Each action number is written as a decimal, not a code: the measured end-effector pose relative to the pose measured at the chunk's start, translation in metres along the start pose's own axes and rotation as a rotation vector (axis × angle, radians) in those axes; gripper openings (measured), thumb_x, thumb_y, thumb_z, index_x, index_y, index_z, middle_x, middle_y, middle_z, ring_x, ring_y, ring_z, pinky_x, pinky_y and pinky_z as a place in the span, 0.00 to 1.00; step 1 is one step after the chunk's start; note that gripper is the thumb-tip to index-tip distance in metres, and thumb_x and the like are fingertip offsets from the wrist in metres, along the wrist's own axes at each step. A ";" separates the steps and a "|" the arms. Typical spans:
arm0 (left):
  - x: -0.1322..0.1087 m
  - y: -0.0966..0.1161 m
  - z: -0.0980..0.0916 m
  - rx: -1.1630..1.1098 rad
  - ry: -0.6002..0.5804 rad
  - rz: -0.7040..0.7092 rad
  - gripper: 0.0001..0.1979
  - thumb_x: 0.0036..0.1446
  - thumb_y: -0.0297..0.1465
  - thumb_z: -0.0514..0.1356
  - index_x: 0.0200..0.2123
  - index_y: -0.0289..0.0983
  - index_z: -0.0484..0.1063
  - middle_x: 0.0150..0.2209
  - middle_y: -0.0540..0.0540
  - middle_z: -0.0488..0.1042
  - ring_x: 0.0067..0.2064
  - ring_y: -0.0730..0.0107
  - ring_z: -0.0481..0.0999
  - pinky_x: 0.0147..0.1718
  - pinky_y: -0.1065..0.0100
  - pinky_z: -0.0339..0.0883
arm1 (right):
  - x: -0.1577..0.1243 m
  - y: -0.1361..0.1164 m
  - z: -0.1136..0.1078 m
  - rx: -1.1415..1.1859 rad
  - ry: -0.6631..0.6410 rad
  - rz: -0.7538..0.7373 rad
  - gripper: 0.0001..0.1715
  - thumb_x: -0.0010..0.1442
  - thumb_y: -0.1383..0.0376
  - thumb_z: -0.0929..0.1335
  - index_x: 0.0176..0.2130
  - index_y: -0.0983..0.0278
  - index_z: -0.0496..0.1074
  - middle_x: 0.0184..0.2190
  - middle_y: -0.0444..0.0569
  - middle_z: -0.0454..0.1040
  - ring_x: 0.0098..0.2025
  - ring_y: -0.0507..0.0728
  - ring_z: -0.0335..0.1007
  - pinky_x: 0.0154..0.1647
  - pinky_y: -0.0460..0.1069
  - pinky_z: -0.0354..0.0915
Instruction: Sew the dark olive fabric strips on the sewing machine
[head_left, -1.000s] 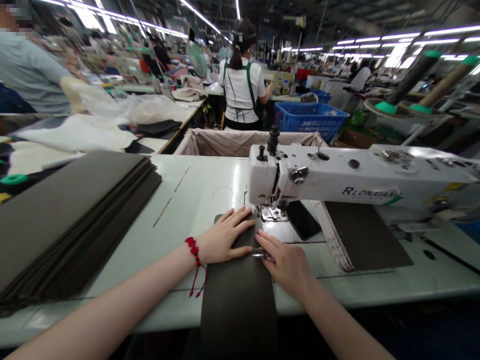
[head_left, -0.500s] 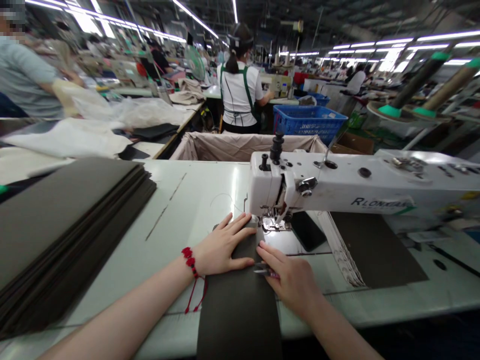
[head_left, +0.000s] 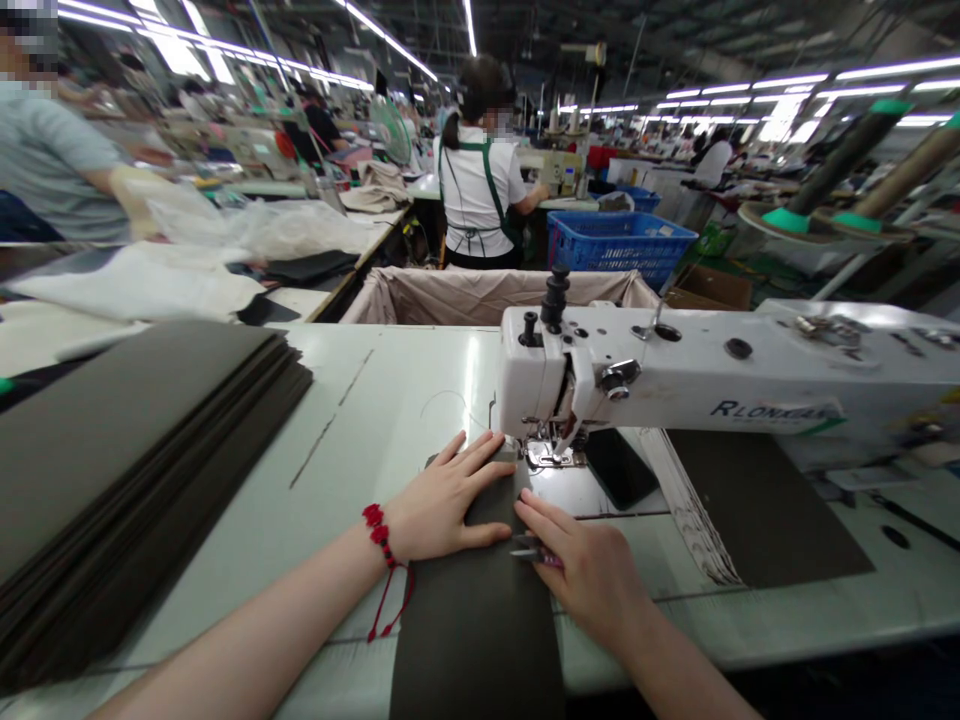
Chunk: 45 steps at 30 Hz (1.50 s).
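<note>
A long dark grey-green fabric piece (head_left: 480, 630) lies on the sewing table (head_left: 360, 400) and hangs toward me past its front edge. My left hand (head_left: 454, 495) rests flat on the far part of it, fingers spread, a red braided bracelet (head_left: 379, 530) at the wrist. At the fabric's right edge, my right hand (head_left: 589, 565) is closed round small thread snips (head_left: 531, 550), their blades pointing left. Its fingertips touch the fabric edge. Just beyond both hands stands the presser foot (head_left: 556, 455) of a white sewing machine (head_left: 675, 375); the fabric lies left of it.
A tall stack of dark fabric panels (head_left: 142, 450) fills the left side. Right of the needle lie a black phone (head_left: 621, 468) and another panel stack (head_left: 765, 510). A cloth-lined bin (head_left: 480, 295) and blue crate (head_left: 622, 240) stand behind. A co-worker (head_left: 480, 190) sits ahead.
Both hands keep nearly the same place on the fabric. The view has shifted slightly, and the co-worker ahead has turned their head.
</note>
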<state>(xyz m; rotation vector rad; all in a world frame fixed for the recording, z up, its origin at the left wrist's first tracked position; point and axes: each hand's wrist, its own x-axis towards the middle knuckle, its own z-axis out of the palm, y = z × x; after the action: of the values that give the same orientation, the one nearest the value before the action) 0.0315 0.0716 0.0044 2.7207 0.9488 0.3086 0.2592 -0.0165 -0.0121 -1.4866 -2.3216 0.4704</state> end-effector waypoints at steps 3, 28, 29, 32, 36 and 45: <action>0.000 -0.001 0.000 -0.010 0.004 0.005 0.35 0.56 0.53 0.57 0.62 0.42 0.61 0.68 0.40 0.51 0.68 0.49 0.49 0.65 0.46 0.39 | 0.000 0.001 0.001 -0.002 0.004 -0.003 0.32 0.61 0.67 0.64 0.63 0.53 0.60 0.63 0.43 0.62 0.50 0.56 0.72 0.48 0.51 0.69; 0.006 -0.006 0.000 0.025 -0.010 -0.008 0.35 0.57 0.55 0.55 0.62 0.43 0.60 0.66 0.40 0.54 0.67 0.51 0.52 0.65 0.47 0.39 | 0.023 0.023 -0.021 0.681 0.207 0.462 0.19 0.65 0.46 0.58 0.35 0.57 0.58 0.23 0.37 0.59 0.20 0.52 0.62 0.20 0.46 0.63; 0.006 -0.006 0.000 0.029 -0.009 -0.007 0.35 0.57 0.55 0.55 0.62 0.43 0.60 0.66 0.40 0.54 0.67 0.51 0.52 0.65 0.48 0.39 | 0.026 0.024 -0.020 0.732 0.208 0.477 0.20 0.65 0.45 0.58 0.35 0.57 0.57 0.23 0.36 0.57 0.19 0.51 0.60 0.17 0.46 0.63; 0.007 -0.006 0.000 0.036 -0.002 -0.009 0.34 0.57 0.54 0.55 0.62 0.43 0.61 0.66 0.40 0.55 0.67 0.51 0.53 0.66 0.48 0.39 | 0.036 0.031 -0.016 0.846 0.274 0.484 0.21 0.64 0.43 0.58 0.36 0.57 0.57 0.23 0.35 0.55 0.16 0.49 0.57 0.14 0.45 0.62; 0.007 -0.006 -0.001 0.022 0.005 -0.007 0.34 0.57 0.54 0.56 0.61 0.43 0.62 0.65 0.40 0.56 0.66 0.51 0.54 0.65 0.49 0.40 | 0.048 0.039 -0.016 0.890 0.328 0.470 0.22 0.63 0.43 0.60 0.39 0.58 0.57 0.23 0.34 0.55 0.13 0.47 0.54 0.12 0.43 0.60; 0.007 -0.006 0.001 0.024 0.014 0.010 0.34 0.57 0.53 0.56 0.62 0.42 0.61 0.65 0.39 0.55 0.66 0.50 0.54 0.65 0.48 0.40 | 0.061 0.045 -0.010 0.840 0.455 0.444 0.23 0.63 0.45 0.60 0.43 0.61 0.62 0.28 0.37 0.62 0.13 0.44 0.54 0.09 0.41 0.57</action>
<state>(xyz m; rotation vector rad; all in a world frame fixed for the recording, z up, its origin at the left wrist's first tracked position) 0.0336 0.0804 0.0029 2.7492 0.9489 0.3213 0.2759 0.0574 -0.0165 -1.4343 -1.1905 0.9520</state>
